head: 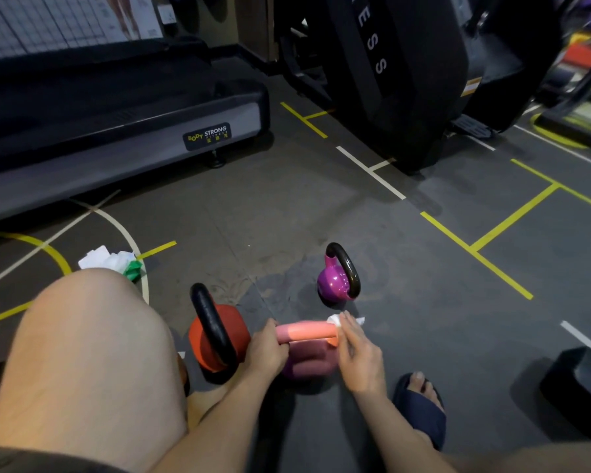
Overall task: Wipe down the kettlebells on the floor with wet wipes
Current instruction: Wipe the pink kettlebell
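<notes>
Three kettlebells stand on the dark gym floor in front of me. The nearest is pink with a pink-orange handle. My left hand grips the left end of that handle. My right hand presses a white wet wipe against the handle's right end. A red kettlebell with a black handle stands just to the left. A purple kettlebell with a black handle stands further out on the floor.
A pack of wipes with crumpled white wipes lies on the floor at the left, behind my bare knee. A treadmill sits at the back left, a black machine at the back. My sandalled foot is at the right, next to a black box.
</notes>
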Tool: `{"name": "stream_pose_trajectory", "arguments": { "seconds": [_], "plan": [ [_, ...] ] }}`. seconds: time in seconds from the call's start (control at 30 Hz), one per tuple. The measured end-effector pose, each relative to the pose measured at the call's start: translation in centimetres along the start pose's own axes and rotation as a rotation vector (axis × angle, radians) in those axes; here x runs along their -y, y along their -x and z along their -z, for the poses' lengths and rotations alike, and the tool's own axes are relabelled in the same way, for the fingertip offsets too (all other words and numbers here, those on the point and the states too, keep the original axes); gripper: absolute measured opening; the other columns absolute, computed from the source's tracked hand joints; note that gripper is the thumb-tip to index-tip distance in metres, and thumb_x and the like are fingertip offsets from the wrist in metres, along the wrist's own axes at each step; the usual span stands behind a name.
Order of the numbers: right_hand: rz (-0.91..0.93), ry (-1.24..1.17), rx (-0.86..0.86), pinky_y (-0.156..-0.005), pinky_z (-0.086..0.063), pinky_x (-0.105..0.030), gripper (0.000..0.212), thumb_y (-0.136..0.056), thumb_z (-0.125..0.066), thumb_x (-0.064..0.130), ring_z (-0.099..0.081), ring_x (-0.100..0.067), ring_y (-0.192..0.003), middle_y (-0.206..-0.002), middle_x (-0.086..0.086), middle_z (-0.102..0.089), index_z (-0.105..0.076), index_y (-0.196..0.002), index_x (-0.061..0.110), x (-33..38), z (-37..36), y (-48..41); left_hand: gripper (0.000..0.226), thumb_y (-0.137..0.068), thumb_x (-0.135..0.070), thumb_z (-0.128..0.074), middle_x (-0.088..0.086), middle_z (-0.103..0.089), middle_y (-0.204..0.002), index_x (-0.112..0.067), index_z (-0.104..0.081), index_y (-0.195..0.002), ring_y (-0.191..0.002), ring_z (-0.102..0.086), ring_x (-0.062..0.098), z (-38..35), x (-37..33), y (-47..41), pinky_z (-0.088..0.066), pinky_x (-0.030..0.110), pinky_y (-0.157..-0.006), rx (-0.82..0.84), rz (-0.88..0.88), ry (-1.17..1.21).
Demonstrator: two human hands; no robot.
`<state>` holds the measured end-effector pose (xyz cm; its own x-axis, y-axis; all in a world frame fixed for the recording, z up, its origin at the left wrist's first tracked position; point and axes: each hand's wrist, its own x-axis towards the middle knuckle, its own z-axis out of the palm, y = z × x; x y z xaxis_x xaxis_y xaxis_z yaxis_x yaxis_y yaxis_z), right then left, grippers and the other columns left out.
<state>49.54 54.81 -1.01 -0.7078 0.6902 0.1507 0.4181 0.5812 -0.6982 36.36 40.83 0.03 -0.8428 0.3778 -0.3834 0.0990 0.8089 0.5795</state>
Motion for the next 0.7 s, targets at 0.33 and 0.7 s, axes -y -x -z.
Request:
{"name": "stream_pose_trajectory", "arguments": {
  "seconds": [0.33, 0.7],
  "plan": [
    [0.1, 0.034, -0.005, -0.109, -0.043, -0.033, 0.033, -0.099, -0.049, 0.018, -0.05, -0.014, -0.134, -0.139, 0.004, -0.06, -0.066, -0.128, 0.02, 1.0, -1.7, -0.1, 0.029, -0.083, -0.011, -0.057, 0.01, -0.073, -0.106, -0.021, -0.061, -0.11, -0.106, -0.066, 0.034, 0.4, 0.3, -0.2, -0.05, 0.036, -0.084, 0.021, -0.111, 0.002],
    [0.479, 0.265, 0.16, -0.113, -0.033, -0.033, 0.046, -0.086, -0.045, 0.018, -0.059, -0.018, -0.125, -0.133, -0.001, -0.064, -0.066, -0.128, 0.013, 2.1, -2.8, -0.6, 0.021, -0.081, -0.012, -0.063, 0.004, -0.073, -0.097, -0.025, -0.061, -0.098, -0.095, -0.068, 0.028, -0.4, -0.2, -0.8, -0.053, 0.034, -0.08, -0.004, -0.051, 0.129]
  ]
}}
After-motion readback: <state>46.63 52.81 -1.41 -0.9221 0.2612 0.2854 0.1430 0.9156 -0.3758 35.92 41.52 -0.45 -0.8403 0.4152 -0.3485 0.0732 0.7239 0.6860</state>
